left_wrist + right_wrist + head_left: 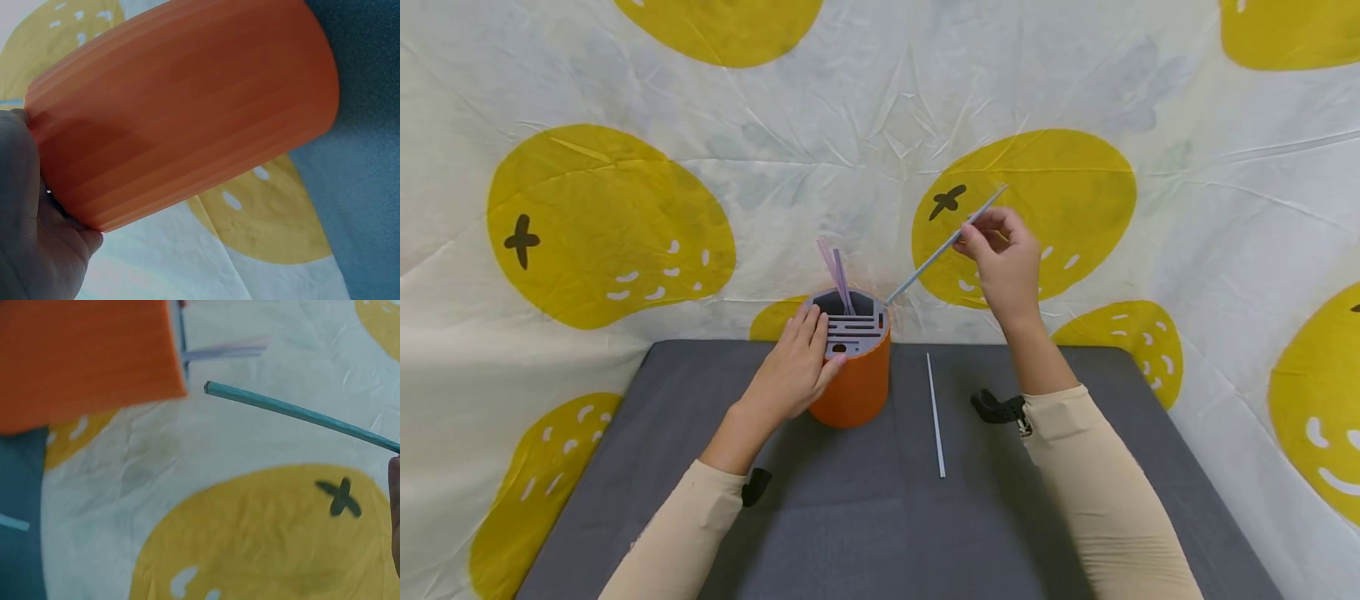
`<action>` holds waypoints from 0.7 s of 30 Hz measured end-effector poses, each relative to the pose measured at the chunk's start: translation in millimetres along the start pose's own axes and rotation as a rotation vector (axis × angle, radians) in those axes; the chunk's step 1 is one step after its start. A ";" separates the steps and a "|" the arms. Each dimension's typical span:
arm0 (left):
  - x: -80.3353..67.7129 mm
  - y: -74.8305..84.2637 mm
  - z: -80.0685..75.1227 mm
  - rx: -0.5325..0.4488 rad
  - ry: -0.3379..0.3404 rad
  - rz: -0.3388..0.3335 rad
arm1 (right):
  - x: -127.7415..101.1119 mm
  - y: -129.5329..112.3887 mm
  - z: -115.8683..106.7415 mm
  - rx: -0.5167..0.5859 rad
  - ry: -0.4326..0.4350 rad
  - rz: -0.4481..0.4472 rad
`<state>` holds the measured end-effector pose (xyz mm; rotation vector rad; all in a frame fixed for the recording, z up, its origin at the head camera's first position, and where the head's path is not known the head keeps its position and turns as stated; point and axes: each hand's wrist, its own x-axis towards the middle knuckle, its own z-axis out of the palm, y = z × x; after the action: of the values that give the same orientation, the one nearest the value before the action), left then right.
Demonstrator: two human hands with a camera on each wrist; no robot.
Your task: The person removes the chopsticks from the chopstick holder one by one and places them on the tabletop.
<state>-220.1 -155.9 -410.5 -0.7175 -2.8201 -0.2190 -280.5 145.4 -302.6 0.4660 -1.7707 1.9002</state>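
My left hand (793,367) rests on the grey slotted top (859,342) of an orange cylindrical holder (852,396), fingers laid straight across it and thumb along the near rim. The left wrist view shows that hand against the holder's upper end. Between thumb and fingers, my right hand (1003,258) pinches a thin blue straw (928,262), raised right of the holder. The straw slants, its lower end close beside the holder's rim. Pink and purple straws (840,275) stand in the holder's large back opening.
A pale blue straw (936,417) lies on the dark grey tablecloth (865,525), right of the holder. Behind the table hangs a white cloth (820,192) with yellow fruit prints. Dark wrist-camera mounts (997,408) jut from both wrists.
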 end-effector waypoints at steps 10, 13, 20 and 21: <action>0.8 0.6 -0.4 -0.016 -0.007 -0.008 | -12.9 27.2 -35.0 -0.181 -0.034 0.038; 0.2 0.7 -1.6 -0.025 -0.016 -0.014 | -19.3 37.7 -43.3 -0.243 -0.065 0.061; -0.6 1.1 -1.4 -0.029 -0.015 -0.013 | -35.2 70.3 -62.3 -0.415 -0.140 0.100; -0.6 1.2 -1.1 -0.029 -0.014 -0.012 | -37.3 74.3 -64.6 -0.428 -0.149 0.112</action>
<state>-218.8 -155.4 -409.5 -0.7106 -2.8404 -0.2589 -286.9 202.4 -390.8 0.3628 -2.2689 1.5214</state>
